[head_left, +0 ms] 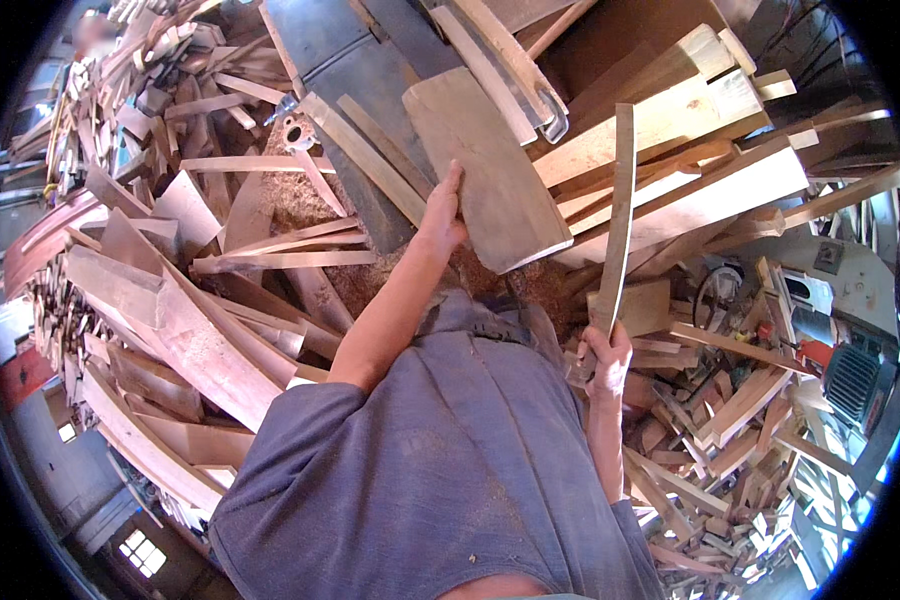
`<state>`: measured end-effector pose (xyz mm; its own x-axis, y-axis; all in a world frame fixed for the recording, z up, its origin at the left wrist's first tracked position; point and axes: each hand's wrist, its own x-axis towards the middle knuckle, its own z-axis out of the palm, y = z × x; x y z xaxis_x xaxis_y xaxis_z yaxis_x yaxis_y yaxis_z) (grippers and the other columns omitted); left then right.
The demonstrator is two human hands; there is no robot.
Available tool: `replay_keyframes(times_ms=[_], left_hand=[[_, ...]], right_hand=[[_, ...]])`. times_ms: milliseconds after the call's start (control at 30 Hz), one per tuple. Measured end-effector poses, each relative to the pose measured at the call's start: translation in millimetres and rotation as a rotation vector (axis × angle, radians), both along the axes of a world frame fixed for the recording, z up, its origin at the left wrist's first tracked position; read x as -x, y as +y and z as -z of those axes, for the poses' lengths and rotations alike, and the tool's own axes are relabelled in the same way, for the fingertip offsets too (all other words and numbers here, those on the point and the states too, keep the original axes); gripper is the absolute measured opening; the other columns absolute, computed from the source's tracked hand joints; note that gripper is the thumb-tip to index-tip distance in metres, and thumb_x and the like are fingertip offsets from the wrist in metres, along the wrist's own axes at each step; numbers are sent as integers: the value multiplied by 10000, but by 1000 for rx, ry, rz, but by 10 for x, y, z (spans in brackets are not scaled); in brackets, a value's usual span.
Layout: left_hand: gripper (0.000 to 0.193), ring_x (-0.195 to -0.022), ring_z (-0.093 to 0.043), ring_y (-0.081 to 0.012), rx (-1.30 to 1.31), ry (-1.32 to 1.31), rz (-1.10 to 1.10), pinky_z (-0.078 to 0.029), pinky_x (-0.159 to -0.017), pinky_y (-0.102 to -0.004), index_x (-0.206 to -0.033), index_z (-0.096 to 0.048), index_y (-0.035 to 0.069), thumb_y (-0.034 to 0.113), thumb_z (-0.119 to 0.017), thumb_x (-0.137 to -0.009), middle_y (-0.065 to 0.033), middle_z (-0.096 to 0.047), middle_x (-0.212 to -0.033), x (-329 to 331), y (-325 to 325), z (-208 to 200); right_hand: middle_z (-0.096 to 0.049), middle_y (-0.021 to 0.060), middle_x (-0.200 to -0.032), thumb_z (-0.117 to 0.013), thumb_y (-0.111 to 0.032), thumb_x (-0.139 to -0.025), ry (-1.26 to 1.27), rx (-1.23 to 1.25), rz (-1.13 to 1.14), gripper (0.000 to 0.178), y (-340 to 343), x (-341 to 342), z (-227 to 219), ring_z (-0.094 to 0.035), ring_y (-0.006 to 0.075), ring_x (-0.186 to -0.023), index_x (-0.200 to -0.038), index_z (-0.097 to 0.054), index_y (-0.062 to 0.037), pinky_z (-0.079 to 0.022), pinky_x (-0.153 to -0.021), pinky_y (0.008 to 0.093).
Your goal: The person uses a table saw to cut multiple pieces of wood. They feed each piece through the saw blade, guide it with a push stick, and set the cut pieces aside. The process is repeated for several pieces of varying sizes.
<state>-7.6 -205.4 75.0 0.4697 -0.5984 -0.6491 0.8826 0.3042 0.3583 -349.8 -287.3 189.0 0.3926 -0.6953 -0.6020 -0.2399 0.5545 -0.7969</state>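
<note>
A wide, flat wooden board lies tilted over the dark metal machine table in front of me. My left hand grips its left edge, thumb along the edge; the other fingers are mostly hidden. My right hand is wrapped round the lower end of a long, thin, slightly curved wooden strip, which stands up and away from me at the right, apart from the board. Two narrow wood strips rest on the metal table just left of the board.
Stacked lumber stands close at the far right. Large curved wood pieces heap up at my left, with sawdust near the table. Offcuts and a ribbed grey motor are on the right.
</note>
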Motion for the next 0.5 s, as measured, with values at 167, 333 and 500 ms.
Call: replay_keyframes(times_ms=[167, 333, 500], left_hand=[[508, -1262, -624, -310, 186, -98, 45, -482, -1111, -501, -1438, -518, 40, 409, -487, -1092, -138, -627, -1400, -474, 61, -473], [378, -1123, -684, -273, 324, -78, -57, -594, -911, -418, -1364, -559, 56, 314, -476, -1101, -127, -669, -1290, -1063, 85, -649], [266, -859, -723, -226, 268, -87, -100, -613, -596, -278, -1265, -599, 49, 222, -512, -1083, -119, -713, -1077, -1215, -14, -784]], right_hand=[[-627, 42, -760, -745, -145, -837, 7, 128, -7, 236, -122, 43, -14, -563, 140, -632, -999, -653, -1, -449, -589, 303], [-539, 11, -701, -734, -150, -869, -64, 143, 15, 226, -141, 78, 49, -523, 126, -544, -1015, -630, -13, -404, -479, 296], [-601, 33, -740, -733, -118, -869, -108, 132, 33, 236, -135, 109, 145, -552, 142, -561, -1054, -638, -7, -429, -497, 304]])
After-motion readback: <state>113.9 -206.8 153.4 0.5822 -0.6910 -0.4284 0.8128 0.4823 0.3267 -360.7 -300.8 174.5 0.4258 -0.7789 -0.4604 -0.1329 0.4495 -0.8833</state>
